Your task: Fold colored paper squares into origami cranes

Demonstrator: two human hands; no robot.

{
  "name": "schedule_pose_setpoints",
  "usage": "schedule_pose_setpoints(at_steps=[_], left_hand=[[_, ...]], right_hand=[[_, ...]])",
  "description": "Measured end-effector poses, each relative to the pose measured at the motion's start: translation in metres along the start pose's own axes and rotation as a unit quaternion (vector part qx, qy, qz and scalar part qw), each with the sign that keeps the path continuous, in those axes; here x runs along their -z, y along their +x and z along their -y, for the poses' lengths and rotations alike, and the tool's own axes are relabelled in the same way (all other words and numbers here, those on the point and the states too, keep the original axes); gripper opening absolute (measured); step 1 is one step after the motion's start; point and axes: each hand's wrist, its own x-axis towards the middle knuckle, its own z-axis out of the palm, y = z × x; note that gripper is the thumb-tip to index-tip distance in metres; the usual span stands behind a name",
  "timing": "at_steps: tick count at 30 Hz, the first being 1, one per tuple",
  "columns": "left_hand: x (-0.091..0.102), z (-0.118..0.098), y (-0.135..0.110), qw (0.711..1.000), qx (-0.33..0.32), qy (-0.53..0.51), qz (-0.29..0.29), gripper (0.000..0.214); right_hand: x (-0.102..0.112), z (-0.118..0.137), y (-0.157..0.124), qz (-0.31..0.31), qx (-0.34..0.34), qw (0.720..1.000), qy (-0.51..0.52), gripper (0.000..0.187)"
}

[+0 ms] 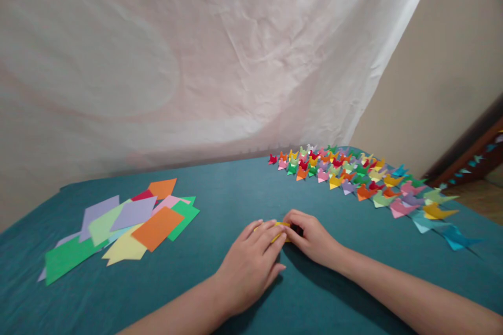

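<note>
Yellow paper (276,237), worked on teal cloth (231,193).
Left hand (251,264) — laid flat across the paper; right hand (312,236) — thumb and forefinger pinching its end.

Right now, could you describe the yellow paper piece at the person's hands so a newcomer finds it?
On the teal tablecloth, look between the loose coloured paper sheets at left and the folded paper birds at right. There, a small yellow paper piece lies partly hidden under the left hand, the right hand at its other end. Unlike its neighbours, it alone has hands on it.
</note>
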Motion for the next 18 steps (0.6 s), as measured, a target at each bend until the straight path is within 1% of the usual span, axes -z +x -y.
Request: schedule_pose_setpoints(at_steps=[3,6,15,18], left_hand=[[0.0,-0.008,-0.001,0.999,0.003,0.03,0.029,0.058],[-0.001,-0.008,-0.002,0.998,0.019,0.034,0.053,0.062],[-0.001,-0.008,-0.004,0.985,0.066,-0.042,0.151,0.075],[0.002,-0.008,-0.003,0.979,0.074,-0.05,0.182,0.077]], right_hand=[[0.0,0.0,0.0,0.001,0.0,1.0,-0.004,0.02],[0.001,-0.001,0.0,-0.001,-0.003,1.0,-0.009,0.019],[0.0,-0.007,-0.001,-0.007,-0.017,1.0,-0.012,0.006],[0.0,-0.011,-0.001,-0.016,-0.014,1.0,-0.013,0.01]])
